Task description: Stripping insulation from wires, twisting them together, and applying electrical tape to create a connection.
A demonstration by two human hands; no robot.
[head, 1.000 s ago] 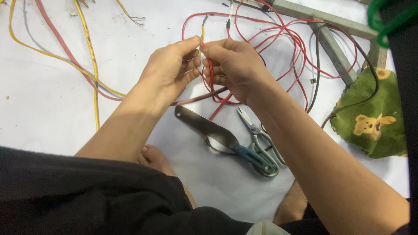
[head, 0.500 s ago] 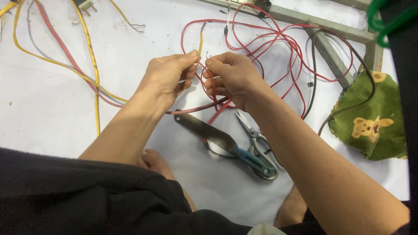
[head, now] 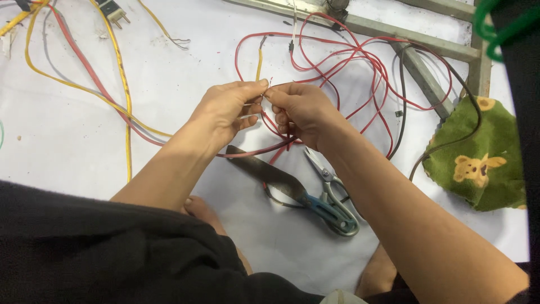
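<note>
My left hand (head: 228,110) and my right hand (head: 298,110) meet fingertip to fingertip over a white sheet, each pinching an end of thin red wire (head: 264,90). The wire ends touch between my thumbs and forefingers. The red wire (head: 360,62) runs on in tangled loops behind my right hand. Below my hands lie a knife (head: 270,174) with a blue handle and a pair of scissors (head: 332,188) on the sheet.
Yellow and red cables (head: 121,84) curve across the left side, with a plug (head: 115,11) at the top. A grey metal frame (head: 416,42) lies top right. A green cloth (head: 478,157) with a bear print sits at right. A black wire (head: 402,90) crosses near it.
The view has shifted so that my hands sit lower in it. My fingertips have drawn closer together on the wire ends, and the hanging wire between them is less visible.
</note>
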